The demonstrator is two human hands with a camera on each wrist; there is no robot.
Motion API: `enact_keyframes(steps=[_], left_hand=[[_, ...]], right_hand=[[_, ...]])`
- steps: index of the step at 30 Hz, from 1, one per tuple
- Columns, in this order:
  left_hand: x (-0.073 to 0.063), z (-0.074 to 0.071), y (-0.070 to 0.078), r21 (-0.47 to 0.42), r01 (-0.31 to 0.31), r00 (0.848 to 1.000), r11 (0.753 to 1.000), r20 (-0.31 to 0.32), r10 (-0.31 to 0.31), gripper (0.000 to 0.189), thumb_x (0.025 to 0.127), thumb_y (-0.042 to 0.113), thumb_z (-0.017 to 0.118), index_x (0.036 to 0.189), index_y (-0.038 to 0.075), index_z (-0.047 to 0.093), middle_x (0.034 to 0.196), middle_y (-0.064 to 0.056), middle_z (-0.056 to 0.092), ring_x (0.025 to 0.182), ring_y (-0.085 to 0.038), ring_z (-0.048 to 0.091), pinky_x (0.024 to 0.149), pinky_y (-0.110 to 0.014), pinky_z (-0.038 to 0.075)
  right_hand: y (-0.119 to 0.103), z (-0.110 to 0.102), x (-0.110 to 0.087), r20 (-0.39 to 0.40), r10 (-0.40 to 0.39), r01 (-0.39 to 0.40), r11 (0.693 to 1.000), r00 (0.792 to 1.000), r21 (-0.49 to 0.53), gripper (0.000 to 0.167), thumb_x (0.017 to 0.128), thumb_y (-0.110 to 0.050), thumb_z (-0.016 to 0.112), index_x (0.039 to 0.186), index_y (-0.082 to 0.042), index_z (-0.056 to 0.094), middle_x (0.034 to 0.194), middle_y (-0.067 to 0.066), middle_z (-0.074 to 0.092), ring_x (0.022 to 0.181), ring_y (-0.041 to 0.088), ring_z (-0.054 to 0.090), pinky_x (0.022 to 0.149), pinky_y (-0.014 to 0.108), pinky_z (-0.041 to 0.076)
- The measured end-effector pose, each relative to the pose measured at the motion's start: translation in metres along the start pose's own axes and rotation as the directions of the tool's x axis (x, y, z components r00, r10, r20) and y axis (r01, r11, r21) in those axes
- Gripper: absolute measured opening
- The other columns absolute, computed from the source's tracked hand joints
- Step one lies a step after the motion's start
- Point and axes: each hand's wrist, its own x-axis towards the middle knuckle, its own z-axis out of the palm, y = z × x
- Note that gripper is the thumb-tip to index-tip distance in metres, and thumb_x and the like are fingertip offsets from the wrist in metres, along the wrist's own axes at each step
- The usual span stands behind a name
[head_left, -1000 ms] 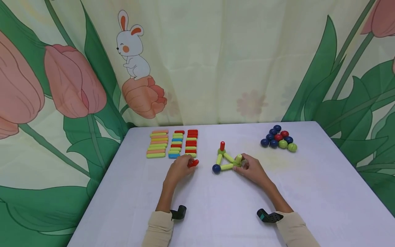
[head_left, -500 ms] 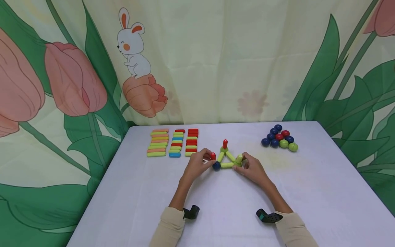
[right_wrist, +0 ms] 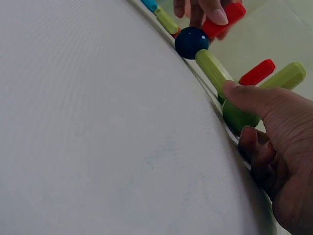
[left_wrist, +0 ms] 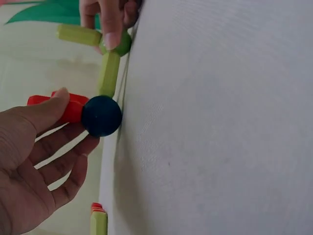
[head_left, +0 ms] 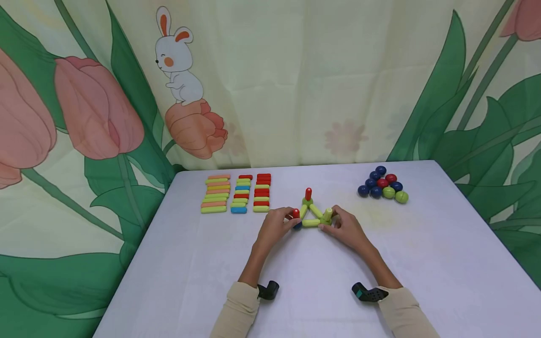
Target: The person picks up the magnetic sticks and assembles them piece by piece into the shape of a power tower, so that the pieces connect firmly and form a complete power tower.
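A triangle frame of light green sticks [head_left: 311,223] joined by balls lies on the table. With thumb and fingers my left hand [head_left: 274,227] pinches a red stick [right_wrist: 225,22], which stands on the dark blue ball [left_wrist: 101,116] at the near left corner. How deep it sits in the ball cannot be seen. At the near right corner my right hand [head_left: 347,229] grips the green ball [right_wrist: 238,116], its thumb by the joined stick. An upright light green stick [right_wrist: 288,76] rises from that ball. Another red stick [head_left: 308,194] stands on the far green ball [head_left: 307,202].
Sticks in several colours lie in three columns at the back left: a longer column [head_left: 215,195], a middle one [head_left: 241,195] and a red-and-green one [head_left: 262,192]. Blue, red and green balls [head_left: 382,183] cluster at the back right. A printed curtain [head_left: 270,84] hangs behind the table.
My left hand has carried the red stick rightward from beside the stick columns onto the dark blue ball. The frame has turned slightly; my right hand keeps its hold at the right corner.
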Motion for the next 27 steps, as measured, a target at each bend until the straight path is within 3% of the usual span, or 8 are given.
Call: enact_keyframes(steps=[7, 11, 13, 16, 18, 22, 24, 27], left_hand=[[0.000, 0.004, -0.002, -0.025, 0.063, 0.996, 0.998, 0.060, -0.061, 0.034, 0.085, 0.026, 0.077, 0.114, 0.010, 0.069, 0.103, -0.003, 0.071, 0.091, -0.015, 0.063, 0.080, -0.024, 0.056], [0.001, 0.006, -0.007, -0.136, 0.091, 0.993, 0.987, 0.092, -0.079, 0.038, 0.084, 0.021, 0.077, 0.119, 0.011, 0.064, 0.111, -0.006, 0.069, 0.095, -0.016, 0.061, 0.085, -0.026, 0.055], [0.001, 0.007, -0.009, -0.181, 0.106, 0.991, 0.978, 0.102, -0.088, 0.039, 0.085, 0.019, 0.077, 0.120, 0.012, 0.062, 0.114, -0.006, 0.069, 0.097, -0.016, 0.061, 0.086, -0.026, 0.054], [0.003, 0.008, -0.010, -0.238, 0.133, 0.988, 0.962, 0.103, -0.111, 0.038, 0.084, 0.019, 0.077, 0.119, 0.012, 0.062, 0.112, -0.006, 0.068, 0.096, -0.016, 0.059, 0.085, -0.027, 0.054], [0.004, 0.008, -0.010, -0.260, 0.157, 0.986, 0.953, 0.100, -0.135, 0.038, 0.084, 0.020, 0.078, 0.117, 0.012, 0.061, 0.109, -0.004, 0.067, 0.095, -0.015, 0.059, 0.083, -0.026, 0.054], [0.005, 0.012, -0.010, -0.281, 0.205, 0.978, 0.937, 0.105, -0.183, 0.039, 0.083, 0.022, 0.079, 0.116, 0.011, 0.061, 0.104, -0.003, 0.065, 0.093, -0.014, 0.058, 0.080, -0.024, 0.053], [0.005, 0.014, -0.010, -0.283, 0.217, 0.975, 0.934, 0.110, -0.193, 0.041, 0.082, 0.022, 0.079, 0.117, 0.011, 0.061, 0.104, -0.002, 0.065, 0.092, -0.014, 0.058, 0.079, -0.024, 0.053], [0.005, 0.015, -0.010, -0.275, 0.215, 0.975, 0.937, 0.111, -0.192, 0.043, 0.083, 0.023, 0.079, 0.120, 0.010, 0.062, 0.103, -0.001, 0.066, 0.092, -0.013, 0.058, 0.078, -0.023, 0.053]], right_hand=[[0.015, -0.025, 0.003, 0.229, 0.031, -0.094, 0.958, 0.973, 0.270, 0.059, 0.086, -0.031, 0.074, 0.135, -0.009, 0.048, 0.112, 0.016, 0.058, 0.068, 0.018, 0.058, 0.056, 0.029, 0.052], [0.029, -0.042, 0.007, 0.105, 0.066, -0.099, 0.933, 0.992, 0.345, 0.040, 0.093, -0.024, 0.067, 0.126, -0.006, 0.055, 0.095, 0.015, 0.060, 0.064, 0.014, 0.060, 0.055, 0.028, 0.054], [0.034, -0.049, 0.011, -0.059, 0.094, -0.072, 0.949, 0.994, 0.307, 0.034, 0.095, -0.025, 0.064, 0.123, -0.006, 0.058, 0.094, 0.012, 0.061, 0.062, 0.012, 0.059, 0.052, 0.025, 0.053], [0.037, -0.058, 0.020, -0.294, 0.091, -0.045, 0.986, 0.952, 0.159, 0.033, 0.097, -0.023, 0.062, 0.125, -0.006, 0.059, 0.109, 0.012, 0.060, 0.066, 0.017, 0.062, 0.053, 0.026, 0.053], [0.038, -0.063, 0.027, -0.369, 0.066, -0.062, 0.998, 0.927, 0.022, 0.035, 0.097, -0.020, 0.060, 0.130, -0.005, 0.058, 0.123, 0.016, 0.057, 0.078, 0.024, 0.065, 0.063, 0.033, 0.056], [0.041, -0.067, 0.037, -0.342, 0.041, -0.117, 0.972, 0.939, -0.205, 0.038, 0.096, -0.014, 0.061, 0.132, -0.002, 0.057, 0.135, 0.025, 0.048, 0.113, 0.041, 0.056, 0.095, 0.054, 0.049], [0.041, -0.067, 0.037, -0.317, 0.053, -0.138, 0.958, 0.947, -0.253, 0.038, 0.095, -0.012, 0.062, 0.131, -0.001, 0.057, 0.134, 0.027, 0.046, 0.123, 0.046, 0.048, 0.101, 0.061, 0.042], [0.041, -0.064, 0.035, -0.299, 0.045, -0.137, 0.946, 0.953, -0.294, 0.039, 0.094, -0.013, 0.064, 0.131, -0.002, 0.058, 0.128, 0.027, 0.048, 0.119, 0.046, 0.050, 0.098, 0.062, 0.044]])
